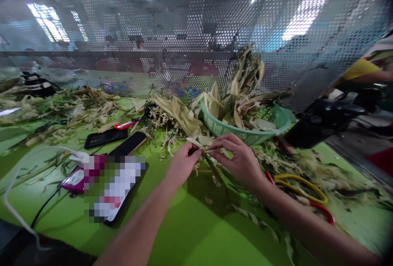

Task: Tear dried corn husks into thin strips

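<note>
My left hand (pixel 183 162) and my right hand (pixel 239 157) meet over the green table (pixel 196 233), both pinched on a thin pale strip of dried corn husk (pixel 205 148) stretched between them. Just behind my hands stands a green plastic basket (pixel 221 129) heaped with dried husks (pixel 242 90). More loose husks (pixel 178 114) lie to the basket's left.
Two dark phones (pixel 106 137) (pixel 129 145) and red-handled scissors (pixel 127 124) lie at left, with a white cable (pixel 18 176). Yellow and red scissor handles (pixel 302 190) rest right of my wrist. Husk scraps (pixel 322 172) litter the right. A perforated metal screen (pixel 196 32) closes the back. Another person's sleeve (pixel 365 67) shows far right.
</note>
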`<action>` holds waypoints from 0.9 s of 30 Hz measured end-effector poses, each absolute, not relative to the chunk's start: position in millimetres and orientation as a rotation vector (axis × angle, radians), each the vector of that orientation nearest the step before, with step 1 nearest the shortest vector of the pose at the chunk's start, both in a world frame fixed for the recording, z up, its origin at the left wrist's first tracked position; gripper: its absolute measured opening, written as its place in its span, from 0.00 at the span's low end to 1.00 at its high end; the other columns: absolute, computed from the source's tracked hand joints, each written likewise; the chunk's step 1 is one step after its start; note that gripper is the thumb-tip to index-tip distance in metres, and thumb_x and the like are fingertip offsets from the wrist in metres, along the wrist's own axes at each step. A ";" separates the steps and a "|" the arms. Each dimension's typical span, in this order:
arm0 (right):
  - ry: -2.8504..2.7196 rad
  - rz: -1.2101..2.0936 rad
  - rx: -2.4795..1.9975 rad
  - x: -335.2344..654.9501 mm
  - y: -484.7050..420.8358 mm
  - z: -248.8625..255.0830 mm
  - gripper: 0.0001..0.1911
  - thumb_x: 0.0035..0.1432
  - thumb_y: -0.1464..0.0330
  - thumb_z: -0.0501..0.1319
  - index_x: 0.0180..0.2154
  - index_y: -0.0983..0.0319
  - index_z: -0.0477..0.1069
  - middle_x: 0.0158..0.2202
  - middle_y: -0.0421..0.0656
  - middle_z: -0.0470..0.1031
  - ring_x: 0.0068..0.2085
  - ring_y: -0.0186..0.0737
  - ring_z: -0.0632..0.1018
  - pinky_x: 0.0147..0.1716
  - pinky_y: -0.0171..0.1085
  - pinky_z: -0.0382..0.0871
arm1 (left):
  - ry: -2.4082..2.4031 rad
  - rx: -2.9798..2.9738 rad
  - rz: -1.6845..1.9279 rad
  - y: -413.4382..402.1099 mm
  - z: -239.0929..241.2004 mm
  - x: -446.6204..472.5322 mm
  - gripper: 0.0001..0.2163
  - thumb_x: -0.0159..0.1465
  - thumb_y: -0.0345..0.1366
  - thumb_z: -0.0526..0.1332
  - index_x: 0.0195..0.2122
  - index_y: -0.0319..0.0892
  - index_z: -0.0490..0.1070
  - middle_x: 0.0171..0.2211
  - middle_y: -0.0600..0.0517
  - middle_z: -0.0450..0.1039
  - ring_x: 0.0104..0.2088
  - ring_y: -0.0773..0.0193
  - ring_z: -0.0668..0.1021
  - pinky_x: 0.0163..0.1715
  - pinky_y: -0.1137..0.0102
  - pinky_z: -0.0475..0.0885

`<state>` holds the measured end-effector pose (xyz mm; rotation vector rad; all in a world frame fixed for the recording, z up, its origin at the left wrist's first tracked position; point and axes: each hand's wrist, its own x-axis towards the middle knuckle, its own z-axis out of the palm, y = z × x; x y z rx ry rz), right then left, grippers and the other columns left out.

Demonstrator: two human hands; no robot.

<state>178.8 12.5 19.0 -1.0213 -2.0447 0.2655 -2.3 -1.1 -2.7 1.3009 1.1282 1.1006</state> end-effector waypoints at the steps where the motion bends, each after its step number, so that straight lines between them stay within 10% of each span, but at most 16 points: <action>1: -2.054 0.300 -1.009 177.9 11.9 18.5 0.03 0.60 0.68 0.62 0.35 0.59 0.75 0.37 0.45 0.73 0.41 0.44 0.75 0.40 0.39 0.69 | 1.108 1.284 1.106 -1.4 -3.3 -2.1 0.09 0.62 0.40 0.60 0.37 0.41 0.71 0.35 0.49 0.74 0.35 0.63 0.73 0.38 0.68 0.66; 27: -1.792 0.641 -1.066 174.6 9.1 16.4 0.08 0.56 0.65 0.65 0.39 0.60 0.74 0.34 0.42 0.76 0.35 0.40 0.76 0.37 0.38 0.70 | 0.938 1.452 1.027 -2.9 -6.3 4.9 0.10 0.63 0.40 0.59 0.41 0.41 0.72 0.40 0.48 0.74 0.40 0.62 0.74 0.41 0.68 0.66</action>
